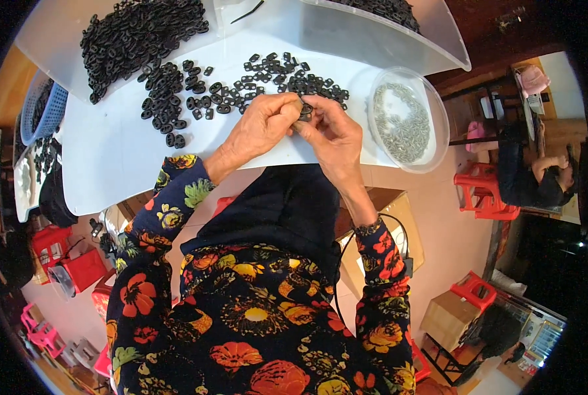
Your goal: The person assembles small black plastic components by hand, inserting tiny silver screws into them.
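Observation:
My left hand (264, 125) and my right hand (335, 135) meet over the near edge of the white table. Fingers of both are closed around a small black plastic piece (305, 113) with a rounded opening, pinched between the fingertips. Part of it is hidden by the thumbs. Just beyond my hands lie loose black plastic pieces (267, 69), small and oval with holes. More of these black pieces (162, 99) form a heap to the left. Right of my right hand stands a round clear tub (443, 125) holding many tiny silvery metal parts (402, 125).
At the table's far side, a translucent bin (50, 49) holds a big pile of black pieces (139, 39); another translucent bin (373, 43) is beside it. A blue basket (33, 122) is at far left. Red stools (481, 191) and a seated person (531, 164) are to the right.

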